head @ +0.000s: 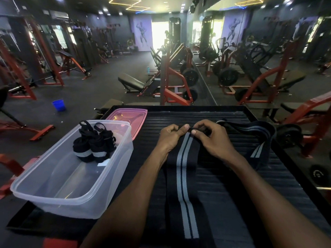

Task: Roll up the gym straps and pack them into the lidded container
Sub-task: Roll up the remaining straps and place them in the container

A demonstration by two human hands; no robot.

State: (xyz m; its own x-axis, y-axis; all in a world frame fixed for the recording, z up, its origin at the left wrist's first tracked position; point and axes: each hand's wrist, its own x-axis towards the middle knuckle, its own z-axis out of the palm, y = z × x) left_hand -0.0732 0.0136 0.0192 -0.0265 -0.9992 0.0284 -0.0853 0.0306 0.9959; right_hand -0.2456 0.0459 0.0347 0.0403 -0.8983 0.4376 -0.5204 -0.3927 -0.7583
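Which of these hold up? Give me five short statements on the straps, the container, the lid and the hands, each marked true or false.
1. Both hands, left hand and right hand, pinch the far end of the striped strap. True.
2. The clear container is empty. False: two rolled straps sit in its far end.
3. The pink lid is snapped onto the container. False: it lies behind the container, off it.
4. A second striped strap lies unrolled right of the hands. True.
5. The strap being held is already a full roll. False: most of it lies flat toward the person.
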